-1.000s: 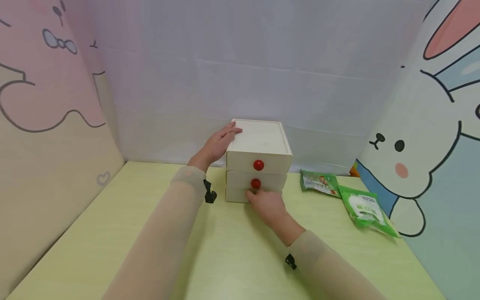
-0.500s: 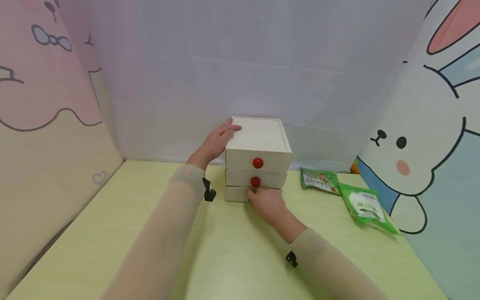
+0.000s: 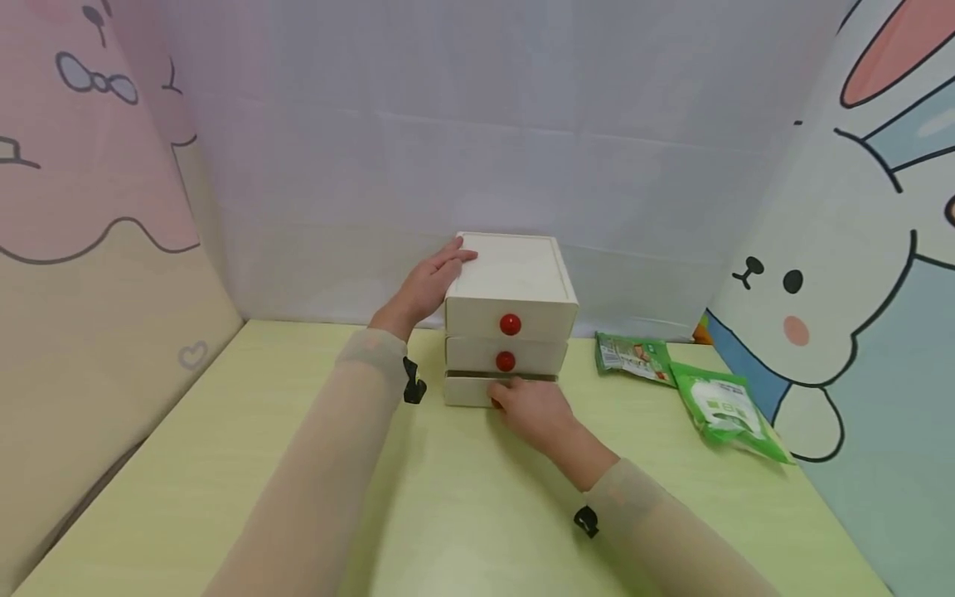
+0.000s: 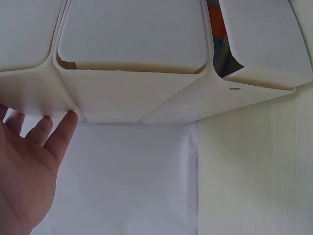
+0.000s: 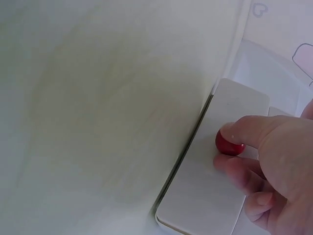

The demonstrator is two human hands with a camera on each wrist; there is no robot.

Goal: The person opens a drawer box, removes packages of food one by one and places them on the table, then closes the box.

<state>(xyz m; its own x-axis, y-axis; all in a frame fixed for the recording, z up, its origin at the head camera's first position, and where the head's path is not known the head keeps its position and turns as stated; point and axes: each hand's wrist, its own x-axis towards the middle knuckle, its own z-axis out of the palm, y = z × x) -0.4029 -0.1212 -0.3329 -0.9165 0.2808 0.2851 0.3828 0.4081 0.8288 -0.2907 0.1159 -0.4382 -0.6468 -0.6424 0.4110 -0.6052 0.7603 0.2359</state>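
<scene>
A white three-drawer box [image 3: 515, 267] stands against the back cloth, its upper two drawers fronted by red knobs. My left hand [image 3: 429, 286] rests along the box's upper left edge, fingers extended onto the top. Down low, my right hand [image 3: 535, 412] pinches the bottom drawer's red knob [image 5: 229, 144] between thumb and fingers, as the right wrist view shows. The bottom drawer [image 3: 466, 390] sticks out a little, a dark gap above it. Through that gap in the left wrist view, something orange and blue [image 4: 217, 23] shows inside; its kind is unclear.
Two green packets lie to the right of the box: a smaller one [image 3: 634, 359] behind and a green-and-white one [image 3: 727, 408] nearer. The pale yellow table [image 3: 448, 514] is bounded by a white cloth [image 3: 373, 166] behind and cartoon-printed panels at both sides.
The bottom drawer has slid slightly forward with my right hand on its knob, and the gap above it has widened. My left hand keeps its place on the box.
</scene>
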